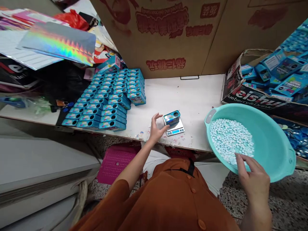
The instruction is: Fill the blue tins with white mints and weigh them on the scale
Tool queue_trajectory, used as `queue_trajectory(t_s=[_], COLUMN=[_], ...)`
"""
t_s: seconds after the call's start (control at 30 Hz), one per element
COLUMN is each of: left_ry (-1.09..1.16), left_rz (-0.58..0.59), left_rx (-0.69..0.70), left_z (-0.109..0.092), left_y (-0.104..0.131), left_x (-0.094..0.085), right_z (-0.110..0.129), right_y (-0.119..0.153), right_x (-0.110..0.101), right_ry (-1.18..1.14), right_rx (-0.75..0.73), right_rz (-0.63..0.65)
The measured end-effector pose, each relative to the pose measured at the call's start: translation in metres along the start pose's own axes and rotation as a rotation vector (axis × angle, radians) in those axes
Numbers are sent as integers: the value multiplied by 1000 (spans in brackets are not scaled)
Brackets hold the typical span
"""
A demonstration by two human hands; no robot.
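Note:
A small blue box (172, 118) with a dark round hole in its top stands on a small digital scale (175, 131). Beside it on the left, my left hand (157, 129) has its thumb and fingers apart, the thumb near the box's lower edge. Over the near side of a turquoise basin (271, 144), my right hand (256, 179) has its fingers drawn together; what lies between them, if anything, is hidden. Many small white and pale-blue candies (231, 139) are heaped in the basin's left part.
Rows of similar blue boxes (106, 102) stand left on the white table (161, 93). A big cardboard carton (168, 41) blocks the back. An open carton (255, 96) holding blue boxes sits at right. A pink perforated stool (117, 163) is below the table edge.

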State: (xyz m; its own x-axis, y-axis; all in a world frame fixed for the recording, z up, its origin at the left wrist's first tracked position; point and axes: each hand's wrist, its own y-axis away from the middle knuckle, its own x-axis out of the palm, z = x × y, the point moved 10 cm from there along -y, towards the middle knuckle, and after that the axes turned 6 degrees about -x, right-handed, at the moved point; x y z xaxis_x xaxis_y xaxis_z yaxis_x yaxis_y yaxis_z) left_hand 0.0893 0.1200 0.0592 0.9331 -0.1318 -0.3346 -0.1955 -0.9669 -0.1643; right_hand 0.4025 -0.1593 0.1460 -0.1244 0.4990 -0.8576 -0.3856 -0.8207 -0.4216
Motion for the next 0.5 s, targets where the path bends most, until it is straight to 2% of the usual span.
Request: queue_trajectory(t_s=[0.23,0.37,0.5], left_ry=[-19,-65,-55], left_rz=[-105,-98,-95], left_rx=[-64,-113,-100], left_z=[26,36,35], left_y=[19,25,25], left_x=[-32,-36,-35], right_z=[1,1,1], right_y=[-3,-3,-3], right_x=[2,3,3], right_ry=[3,11,-1], right_rx=[0,-7,-7], right_rz=[10,19,19])
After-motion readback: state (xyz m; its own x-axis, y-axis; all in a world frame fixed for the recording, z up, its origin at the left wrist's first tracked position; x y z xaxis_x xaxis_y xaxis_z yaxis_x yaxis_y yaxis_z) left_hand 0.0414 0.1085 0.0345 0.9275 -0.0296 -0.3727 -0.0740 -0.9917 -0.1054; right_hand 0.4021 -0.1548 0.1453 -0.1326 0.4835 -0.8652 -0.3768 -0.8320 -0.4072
